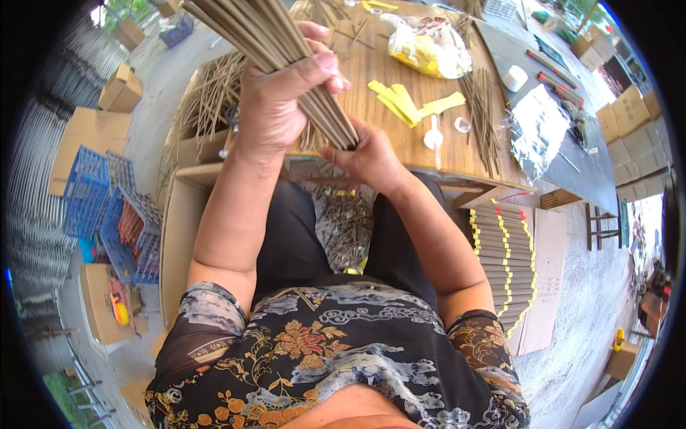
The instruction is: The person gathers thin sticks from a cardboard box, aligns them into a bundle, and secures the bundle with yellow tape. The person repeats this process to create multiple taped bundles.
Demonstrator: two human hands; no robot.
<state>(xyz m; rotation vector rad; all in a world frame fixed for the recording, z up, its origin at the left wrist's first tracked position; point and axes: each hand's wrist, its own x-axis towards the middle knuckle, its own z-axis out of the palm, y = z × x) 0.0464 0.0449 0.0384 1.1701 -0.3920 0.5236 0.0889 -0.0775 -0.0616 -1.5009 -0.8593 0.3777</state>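
Observation:
A thick bundle of thin brown sticks [246, 30], which look like incense sticks, slants from the upper left down over the table's near edge. My left hand [282, 96] is wrapped round the middle of the bundle, thumb across the front. At the lower end my right hand [371, 159] grips the sticks, its fingers partly hidden behind them. Beyond the bundle, yellow paper strips [404, 101] lie on the wooden table [357, 64]. A small white round item with a strip [433, 136] lies near them.
Loose sticks [214, 89] are heaped at the table's left, and more [482, 114] lie at its right. A plastic bag with yellow contents [431, 46] sits farther back. Yellow-banded bundles [504, 264] are stacked low at my right. Blue crates [132, 232] stand at left.

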